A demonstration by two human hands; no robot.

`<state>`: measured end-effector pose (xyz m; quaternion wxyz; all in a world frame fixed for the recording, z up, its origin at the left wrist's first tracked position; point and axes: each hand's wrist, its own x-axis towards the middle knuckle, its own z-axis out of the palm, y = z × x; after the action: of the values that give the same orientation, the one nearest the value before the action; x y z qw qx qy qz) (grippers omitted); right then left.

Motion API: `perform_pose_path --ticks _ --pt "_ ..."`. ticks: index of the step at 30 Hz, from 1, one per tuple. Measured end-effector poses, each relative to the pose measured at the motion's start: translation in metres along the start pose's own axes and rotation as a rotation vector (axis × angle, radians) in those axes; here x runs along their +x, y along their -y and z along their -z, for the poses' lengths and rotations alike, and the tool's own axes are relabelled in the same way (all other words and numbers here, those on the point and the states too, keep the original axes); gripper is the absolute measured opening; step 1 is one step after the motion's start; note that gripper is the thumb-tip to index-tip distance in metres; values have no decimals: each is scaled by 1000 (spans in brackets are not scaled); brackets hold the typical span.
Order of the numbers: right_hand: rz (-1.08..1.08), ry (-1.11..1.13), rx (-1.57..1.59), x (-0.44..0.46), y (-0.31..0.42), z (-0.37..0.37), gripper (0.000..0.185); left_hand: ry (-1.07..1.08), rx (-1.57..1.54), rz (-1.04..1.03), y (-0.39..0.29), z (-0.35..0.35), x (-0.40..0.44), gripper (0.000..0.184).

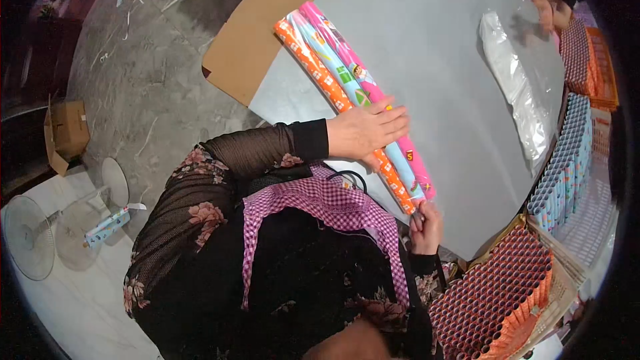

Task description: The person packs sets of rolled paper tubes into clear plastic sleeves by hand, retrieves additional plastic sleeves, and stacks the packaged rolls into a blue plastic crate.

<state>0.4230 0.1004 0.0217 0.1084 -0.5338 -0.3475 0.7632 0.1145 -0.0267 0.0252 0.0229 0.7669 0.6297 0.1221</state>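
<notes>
Three rolls of wrapping paper lie side by side, slanting across the grey table (pixel 440 40). One is an orange roll (pixel 313 63), the middle one a light blue roll (pixel 327 50), the outer one a pink roll (pixel 343 47). Shiny clear film seems to cover them. My left hand (pixel 367 132) rests across the rolls with its fingers stretched out over the pink one. At their near end, my right hand (pixel 427 227) has its fingers closed round the roll ends; its fingertips are partly hidden.
A stack of clear plastic sleeves (pixel 517 87) lies on the table's right side. Brown cardboard (pixel 250 33) covers its far left corner. Crates of orange rolls (pixel 497 287) and blue rolls (pixel 563 163) stand at right. Another person (pixel 553 10) is at upper right. Fans (pixel 30 237) stand at left.
</notes>
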Motion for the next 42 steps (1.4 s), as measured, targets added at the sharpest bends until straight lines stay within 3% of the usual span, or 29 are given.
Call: perform_pose_path --ticks 12,14,16,17,18,21,29,34,38,42 --pt "-313 -70 188 13 12 1 24 -60 44 -23 0 0 -1 95" --pt "-311 -75 209 13 9 5 25 23 -24 -5 0 -6 0 99" --pt "-196 -125 154 3 8 -8 15 -2 -143 24 2 -16 1 97" --pt "-31 -209 -143 -11 10 -35 13 -9 -250 43 3 -16 1 97" --pt "-63 35 27 -7 10 -15 13 -73 -128 24 3 -13 -3 95" --pt "13 -158 -208 -18 1 -23 18 -81 -30 24 3 -20 -8 94" --pt "91 -98 -544 -19 -22 -2 22 -97 71 7 4 -21 -7 93" --pt "26 -184 -498 -24 -14 -15 19 -60 -16 41 4 -19 -5 99" --pt "50 -134 -255 -16 -24 -8 10 -47 25 10 1 -13 -3 99" --pt "67 -76 -221 -13 -21 -10 10 -87 -13 1 2 -11 -3 97"
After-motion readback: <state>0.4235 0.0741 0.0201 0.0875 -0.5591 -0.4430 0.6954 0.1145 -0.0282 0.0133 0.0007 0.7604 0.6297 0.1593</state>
